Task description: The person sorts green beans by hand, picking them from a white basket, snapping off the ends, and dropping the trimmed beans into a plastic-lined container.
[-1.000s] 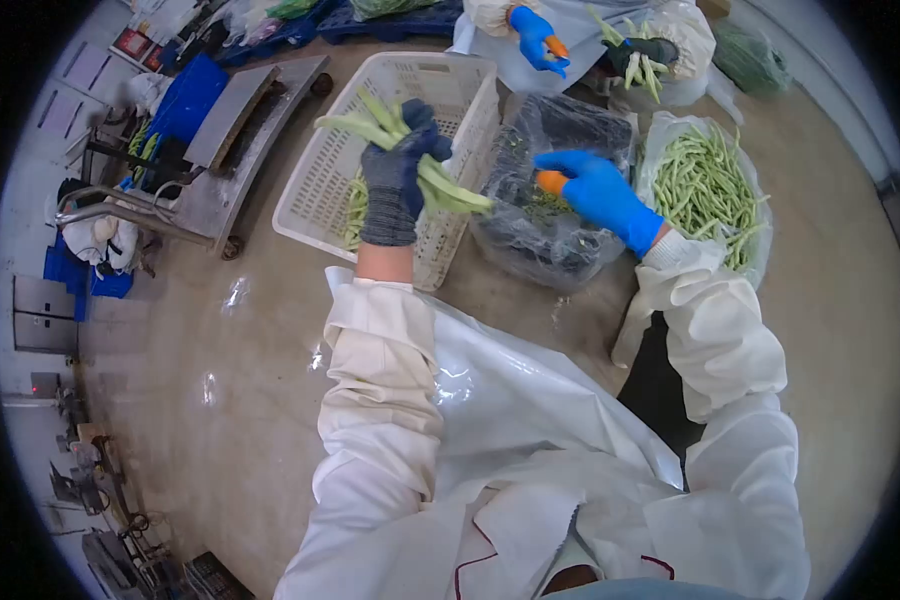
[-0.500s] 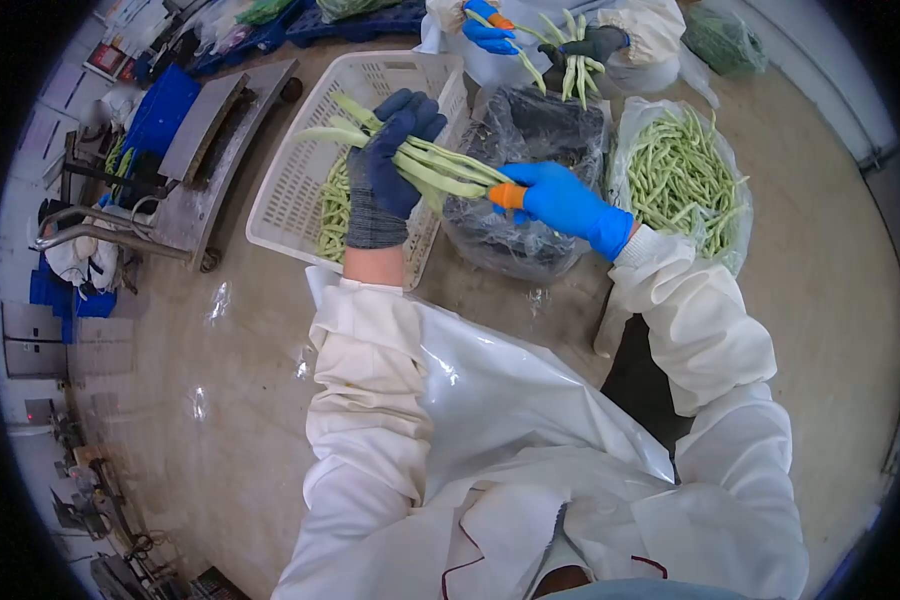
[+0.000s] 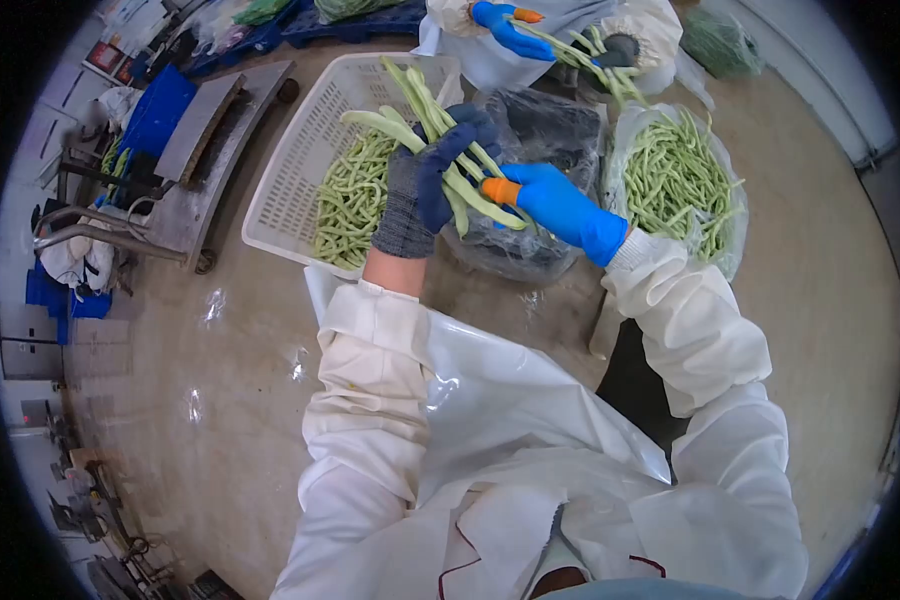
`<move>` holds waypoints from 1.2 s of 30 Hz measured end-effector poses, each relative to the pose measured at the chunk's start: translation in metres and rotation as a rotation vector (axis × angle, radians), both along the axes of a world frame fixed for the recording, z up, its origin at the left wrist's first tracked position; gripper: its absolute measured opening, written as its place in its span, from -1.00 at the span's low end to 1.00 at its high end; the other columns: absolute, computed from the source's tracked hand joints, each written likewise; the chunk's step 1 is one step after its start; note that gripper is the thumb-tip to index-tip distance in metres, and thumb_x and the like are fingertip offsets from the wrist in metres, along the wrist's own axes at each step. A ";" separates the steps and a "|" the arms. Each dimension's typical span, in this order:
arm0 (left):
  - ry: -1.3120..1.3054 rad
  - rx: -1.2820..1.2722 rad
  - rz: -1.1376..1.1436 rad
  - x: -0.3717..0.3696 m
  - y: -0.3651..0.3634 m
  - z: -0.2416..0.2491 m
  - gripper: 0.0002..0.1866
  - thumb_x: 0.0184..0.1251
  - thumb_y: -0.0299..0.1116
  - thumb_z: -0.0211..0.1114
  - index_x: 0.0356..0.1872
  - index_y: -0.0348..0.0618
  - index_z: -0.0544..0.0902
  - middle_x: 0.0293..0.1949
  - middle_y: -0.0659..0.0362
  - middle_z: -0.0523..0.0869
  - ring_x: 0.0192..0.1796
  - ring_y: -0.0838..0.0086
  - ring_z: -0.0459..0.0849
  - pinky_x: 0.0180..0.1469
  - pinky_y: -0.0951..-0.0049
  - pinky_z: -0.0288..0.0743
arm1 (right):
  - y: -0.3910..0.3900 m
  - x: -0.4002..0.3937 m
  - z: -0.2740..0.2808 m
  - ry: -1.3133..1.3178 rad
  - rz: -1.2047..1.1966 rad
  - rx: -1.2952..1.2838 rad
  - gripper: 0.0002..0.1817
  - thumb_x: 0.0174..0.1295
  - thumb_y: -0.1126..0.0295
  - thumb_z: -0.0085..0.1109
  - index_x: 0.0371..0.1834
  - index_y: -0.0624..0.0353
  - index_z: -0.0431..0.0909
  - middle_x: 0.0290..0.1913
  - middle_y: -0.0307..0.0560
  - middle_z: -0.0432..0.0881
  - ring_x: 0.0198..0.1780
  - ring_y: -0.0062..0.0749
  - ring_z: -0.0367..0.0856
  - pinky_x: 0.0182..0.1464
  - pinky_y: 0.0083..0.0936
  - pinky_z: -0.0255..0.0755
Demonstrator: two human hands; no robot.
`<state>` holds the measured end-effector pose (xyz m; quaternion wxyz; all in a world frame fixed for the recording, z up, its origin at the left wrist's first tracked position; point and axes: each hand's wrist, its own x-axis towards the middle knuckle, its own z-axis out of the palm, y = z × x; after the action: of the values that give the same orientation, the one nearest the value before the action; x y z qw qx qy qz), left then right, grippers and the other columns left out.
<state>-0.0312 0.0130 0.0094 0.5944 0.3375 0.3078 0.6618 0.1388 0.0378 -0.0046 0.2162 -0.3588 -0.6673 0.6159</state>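
Note:
My left hand point(image 3: 425, 185), in a dark knit glove, grips a bunch of green beans point(image 3: 425, 110) above the white plastic basket point(image 3: 290, 190). My right hand point(image 3: 550, 205), in a blue glove with an orange thumb tip, pinches the lower ends of those beans over a dark plastic-lined bag point(image 3: 545, 130). More green beans point(image 3: 350, 200) lie in the basket. A clear bag of green beans point(image 3: 680, 185) sits on the floor to the right.
Another person's hands point(image 3: 510, 30), one blue-gloved, handle beans at the top of the view. A metal trolley point(image 3: 185, 180) stands at the left next to blue crates point(image 3: 155, 110). The floor point(image 3: 220, 380) is wet concrete. A white apron covers my lap.
My left hand has tilted the bunch more upright and shifted right over the basket's edge. My right hand came in from the dark bag and now pinches the bean ends.

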 end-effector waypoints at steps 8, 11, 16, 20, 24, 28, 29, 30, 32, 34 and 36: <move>0.391 -0.062 0.142 -0.018 0.000 -0.013 -0.69 0.12 -0.60 0.28 -0.06 -0.39 0.59 -0.22 0.06 0.70 -0.30 0.41 0.69 -0.23 0.45 0.60 | 0.019 0.018 -0.009 -0.089 -0.181 0.409 -0.65 0.21 0.39 0.13 0.08 0.08 0.58 -0.11 0.00 0.68 -0.10 -0.28 0.64 0.00 -0.46 0.46; 0.442 -0.101 0.015 -0.010 -0.006 -0.010 -0.62 0.06 -0.63 0.27 -0.02 -0.39 0.58 -0.24 0.09 0.71 -0.31 0.47 0.66 -0.25 0.51 0.55 | 0.032 0.020 0.005 0.158 -0.310 0.550 -0.59 0.21 0.47 0.08 0.17 0.04 0.51 0.01 0.00 0.62 -0.03 -0.25 0.62 0.04 -0.42 0.45; 0.517 -0.148 -0.131 -0.003 -0.016 -0.004 -0.63 0.03 -0.61 0.32 -0.06 -0.39 0.59 -0.29 0.08 0.72 -0.31 0.46 0.67 -0.24 0.50 0.56 | 0.033 0.032 0.023 -0.007 -0.160 0.922 -0.61 0.19 0.52 0.11 0.12 0.07 0.52 -0.12 0.00 0.59 -0.09 -0.13 0.58 -0.02 -0.35 0.46; 0.549 -0.155 -0.113 -0.010 -0.014 -0.014 -0.63 -0.01 -0.56 0.39 -0.09 -0.39 0.60 -0.31 0.09 0.71 -0.32 0.46 0.66 -0.24 0.49 0.56 | 0.039 0.038 0.012 -0.156 -0.047 1.041 -0.70 0.19 0.56 0.11 0.01 0.14 0.55 -0.23 -0.02 0.56 -0.17 -0.16 0.56 -0.09 -0.38 0.45; 0.587 -0.215 -0.142 -0.011 -0.014 -0.012 -0.61 -0.02 -0.53 0.41 -0.09 -0.37 0.61 -0.31 0.12 0.69 -0.32 0.49 0.64 -0.25 0.53 0.52 | 0.038 0.042 0.011 -0.160 -0.061 1.032 -0.74 0.12 0.47 0.17 -0.09 0.15 0.59 -0.24 0.03 0.56 -0.20 -0.03 0.57 -0.15 -0.26 0.47; 0.549 -0.157 -0.133 -0.009 -0.014 -0.013 -0.61 0.01 -0.50 0.41 -0.06 -0.33 0.61 -0.28 0.17 0.68 -0.29 0.53 0.61 -0.21 0.56 0.49 | 0.036 0.044 0.015 -0.173 -0.065 0.774 -0.78 0.19 0.49 0.14 -0.08 0.16 0.58 -0.22 -0.04 0.61 -0.18 -0.21 0.60 -0.13 -0.38 0.48; 0.544 -0.140 -0.133 -0.010 -0.015 -0.011 -0.60 0.02 -0.49 0.41 -0.05 -0.32 0.61 -0.28 0.18 0.68 -0.29 0.54 0.60 -0.20 0.56 0.48 | 0.035 0.044 0.015 -0.179 -0.070 0.662 -0.78 0.22 0.51 0.13 -0.06 0.17 0.57 -0.22 -0.08 0.63 -0.17 -0.29 0.61 -0.12 -0.43 0.48; 0.559 -0.134 -0.135 -0.010 -0.015 -0.008 -0.60 0.02 -0.48 0.41 -0.05 -0.32 0.61 -0.27 0.19 0.68 -0.27 0.54 0.60 -0.18 0.55 0.49 | 0.035 0.044 0.016 -0.166 -0.068 0.658 -0.77 0.23 0.50 0.13 -0.04 0.17 0.57 -0.21 -0.08 0.63 -0.17 -0.31 0.61 -0.11 -0.44 0.48; 0.588 -0.123 -0.141 -0.010 -0.017 -0.005 -0.58 0.02 -0.46 0.42 -0.03 -0.31 0.61 -0.26 0.19 0.68 -0.24 0.54 0.61 -0.15 0.53 0.49 | 0.035 0.044 0.017 -0.141 -0.061 0.653 -0.76 0.26 0.48 0.12 -0.01 0.15 0.57 -0.20 -0.08 0.65 -0.15 -0.36 0.62 -0.09 -0.45 0.48; 0.661 -0.106 -0.152 -0.012 -0.017 -0.003 -0.57 0.02 -0.44 0.43 -0.02 -0.31 0.61 -0.24 0.18 0.69 -0.22 0.53 0.62 -0.13 0.51 0.50 | 0.034 0.045 0.020 -0.120 -0.047 0.744 -0.73 0.26 0.48 0.12 0.04 0.13 0.56 -0.20 -0.06 0.65 -0.15 -0.34 0.62 -0.09 -0.45 0.48; 0.719 -0.104 -0.169 -0.012 -0.018 0.000 -0.56 0.02 -0.42 0.44 -0.02 -0.32 0.60 -0.22 0.16 0.69 -0.19 0.52 0.62 -0.11 0.50 0.51 | 0.033 0.047 0.021 -0.116 -0.021 0.827 -0.70 0.27 0.47 0.12 0.08 0.11 0.54 -0.19 -0.05 0.63 -0.15 -0.30 0.62 -0.08 -0.45 0.47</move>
<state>-0.0429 -0.0050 0.0096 0.5172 0.5420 0.5011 0.4331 0.1858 0.0711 0.0168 0.3104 -0.2826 -0.8658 0.2724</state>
